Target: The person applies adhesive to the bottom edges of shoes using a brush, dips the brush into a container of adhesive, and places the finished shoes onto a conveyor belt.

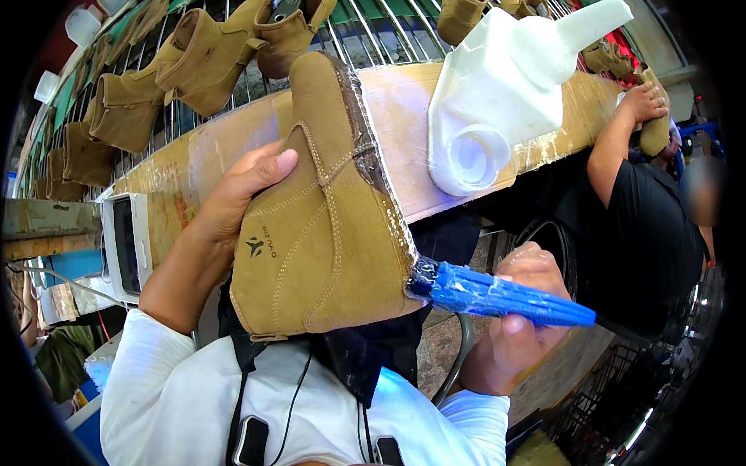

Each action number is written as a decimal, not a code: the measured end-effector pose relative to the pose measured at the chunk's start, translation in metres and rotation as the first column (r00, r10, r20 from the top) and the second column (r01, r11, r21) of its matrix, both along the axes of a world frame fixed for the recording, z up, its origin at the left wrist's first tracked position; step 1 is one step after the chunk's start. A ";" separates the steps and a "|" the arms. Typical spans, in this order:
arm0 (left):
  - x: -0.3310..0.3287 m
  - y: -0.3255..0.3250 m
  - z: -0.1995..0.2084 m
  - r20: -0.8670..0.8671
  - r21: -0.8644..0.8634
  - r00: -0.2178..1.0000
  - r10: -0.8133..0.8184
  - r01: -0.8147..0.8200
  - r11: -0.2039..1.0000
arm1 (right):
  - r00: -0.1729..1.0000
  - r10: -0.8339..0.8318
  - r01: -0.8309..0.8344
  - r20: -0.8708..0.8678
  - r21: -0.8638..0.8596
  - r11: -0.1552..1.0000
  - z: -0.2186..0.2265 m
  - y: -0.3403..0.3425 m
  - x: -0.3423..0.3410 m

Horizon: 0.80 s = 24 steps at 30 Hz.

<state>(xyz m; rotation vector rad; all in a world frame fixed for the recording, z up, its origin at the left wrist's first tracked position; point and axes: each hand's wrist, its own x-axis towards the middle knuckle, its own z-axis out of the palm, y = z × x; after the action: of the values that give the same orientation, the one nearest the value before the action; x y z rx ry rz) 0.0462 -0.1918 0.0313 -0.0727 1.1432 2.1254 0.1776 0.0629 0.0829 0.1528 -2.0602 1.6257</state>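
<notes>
Over the near edge of the cardboard-covered counter (396, 116), in the head view, I have a tan boot (311, 210) held up in the air, toe toward the counter's far edge and heel low, close to the torso. Its long axis leans a little, from toe at far left to heel at near right, and its sole edge, dark and streaked with white, faces the right hand (517, 346). Everything turns on that edge for me: from the right fingers, the boot lies just to the left, with the blue brush (505, 297) bridging the gap, its dark tip touching the heel end. The right hand is nearer the heel; the left hand (252, 175) is on the opposite side, higher up.

I see the right fingers closed around the brush handle, thumb below, the others above. The left grips the boot, thumb laid along its front; its other fingers are hidden behind, so I cannot tell how they sit. Right of the boot, a white plastic container (513, 85) stands by the counter's near edge; more boots (210, 58) rest on a rack (381, 35) past its far edge.
</notes>
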 end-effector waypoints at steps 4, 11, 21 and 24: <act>0.003 0.000 -0.003 0.100 0.068 0.995 0.024 -0.031 0.997 | 0.992 -0.049 0.066 -0.114 0.156 0.986 0.005 0.002 0.006; 0.005 0.005 0.006 0.312 0.157 0.950 0.009 -0.061 0.986 | 0.966 -0.068 0.145 -0.248 0.307 0.941 0.025 0.002 -0.011; 0.020 0.010 0.025 0.391 0.327 0.919 -0.058 -0.079 0.942 | 0.963 0.062 0.047 -0.263 0.387 0.921 0.047 0.007 -0.025; 0.029 0.018 0.042 0.217 0.329 0.974 -0.071 -0.004 0.944 | 0.956 0.096 0.016 -0.276 0.379 0.925 0.053 0.005 -0.028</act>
<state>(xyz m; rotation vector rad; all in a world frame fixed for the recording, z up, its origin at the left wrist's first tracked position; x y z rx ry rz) 0.0753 -0.1739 0.0738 -0.1370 0.6451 2.1834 0.1499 0.0680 0.1354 0.5386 -2.1208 1.1267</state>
